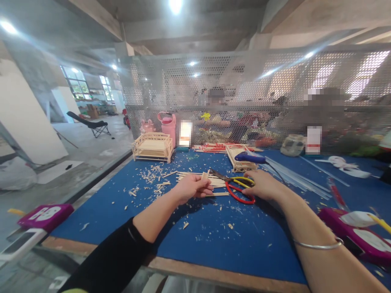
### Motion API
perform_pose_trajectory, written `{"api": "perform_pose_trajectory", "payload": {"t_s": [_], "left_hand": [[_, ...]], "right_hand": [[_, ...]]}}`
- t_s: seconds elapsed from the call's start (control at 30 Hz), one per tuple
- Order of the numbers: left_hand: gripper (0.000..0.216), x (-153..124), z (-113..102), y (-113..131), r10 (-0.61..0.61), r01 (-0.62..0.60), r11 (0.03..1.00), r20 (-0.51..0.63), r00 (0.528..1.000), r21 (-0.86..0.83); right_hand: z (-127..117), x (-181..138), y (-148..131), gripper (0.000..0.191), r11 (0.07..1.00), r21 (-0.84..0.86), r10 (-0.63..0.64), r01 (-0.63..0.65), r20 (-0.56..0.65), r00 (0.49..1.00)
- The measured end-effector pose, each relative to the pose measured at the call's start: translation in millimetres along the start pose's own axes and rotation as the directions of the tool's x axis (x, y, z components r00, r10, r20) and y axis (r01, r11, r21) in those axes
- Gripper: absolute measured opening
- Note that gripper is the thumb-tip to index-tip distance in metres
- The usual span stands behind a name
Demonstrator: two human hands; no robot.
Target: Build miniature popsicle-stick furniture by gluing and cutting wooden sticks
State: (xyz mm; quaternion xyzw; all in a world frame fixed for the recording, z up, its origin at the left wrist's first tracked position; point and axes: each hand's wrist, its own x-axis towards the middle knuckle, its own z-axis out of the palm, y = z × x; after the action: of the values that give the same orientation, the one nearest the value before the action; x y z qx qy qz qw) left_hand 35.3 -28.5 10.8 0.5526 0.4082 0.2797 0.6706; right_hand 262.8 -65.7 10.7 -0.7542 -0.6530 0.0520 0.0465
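My left hand (192, 188) is closed, pinching short flat wooden sticks (204, 176) upright between thumb and fingers. In my right hand (260, 184) is a pair of scissors (240, 200) with one red and one yellow handle. Their dark blades point left, close to the held sticks. Beneath and behind both hands lies a bundle of long thin wooden sticks (218, 182). Just past my right hand, a blue glue gun (251, 158) rests over a small wooden stick frame (236, 154). My right fingertips are partly hidden.
A finished-looking miniature wooden bed (153, 147) stands at the back left, before a pink bottle (168, 128). Red-tipped sticks (214, 147) and clear glue sticks (297, 175) lie farther back. Wood scraps (149, 179) litter the blue tabletop (122, 219). A perforated metal screen (244, 81) borders the back.
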Motion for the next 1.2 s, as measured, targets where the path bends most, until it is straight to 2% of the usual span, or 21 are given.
{"api": "perform_pose_trajectory", "payload": {"t_s": [0.17,0.33,0.43,0.53,0.7,0.77,0.9,0.97,1.03,1.13,1.2], "left_hand": [[0.013,3,-5,0,0.021,-0.021,1.0,-0.054,0.998,0.012],[0.014,5,-8,-1,0.02,-0.02,1.0,-0.052,0.998,0.008],[0.014,5,-7,-1,0.013,-0.011,1.0,-0.048,0.999,0.029],[0.013,4,-7,0,0.006,-0.003,0.999,-0.049,0.999,0.054],[0.011,4,-7,0,0.014,-0.01,0.998,-0.054,0.998,0.065],[0.011,4,-8,-1,0.016,-0.013,0.998,-0.051,0.999,0.061],[0.012,5,-9,-2,0.014,-0.011,0.998,-0.051,0.999,0.059],[0.014,5,-9,-3,0.018,-0.015,0.998,-0.05,0.999,0.056],[0.017,5,-10,-3,0.021,-0.019,0.999,-0.053,0.998,0.05],[0.023,4,-10,-3,0.037,-0.035,0.999,-0.059,0.998,0.034],[0.03,3,-10,-4,0.093,-0.093,0.996,-0.027,0.995,0.016]], "right_hand": [[1,-1,-9,0.028,0.999,0.016,-0.044,0.042,0.087,0.995],[-10,-5,-3,0.027,0.991,0.13,-0.04,0.03,0.072,0.997],[-16,-8,8,0.03,0.989,0.144,0.033,-0.041,0.059,0.998],[-18,-13,15,0.032,0.992,0.102,0.061,-0.075,0.129,0.99],[-13,-19,9,0.015,0.975,0.101,0.155,-0.196,0.319,0.935],[-12,-19,5,0.018,0.973,0.111,0.16,-0.205,0.322,0.933],[-15,-15,0,0.017,0.983,0.106,0.126,-0.15,0.202,0.971],[-20,-15,0,0.013,0.986,0.091,0.131,-0.141,0.108,0.986],[-26,-18,2,0.016,0.985,0.069,0.156,-0.156,0.001,0.988],[-38,-26,5,0.022,0.969,0.151,0.23,-0.197,-0.249,0.941],[-43,-32,0,0.022,0.923,0.362,0.265,-0.131,-0.349,0.899]]}}
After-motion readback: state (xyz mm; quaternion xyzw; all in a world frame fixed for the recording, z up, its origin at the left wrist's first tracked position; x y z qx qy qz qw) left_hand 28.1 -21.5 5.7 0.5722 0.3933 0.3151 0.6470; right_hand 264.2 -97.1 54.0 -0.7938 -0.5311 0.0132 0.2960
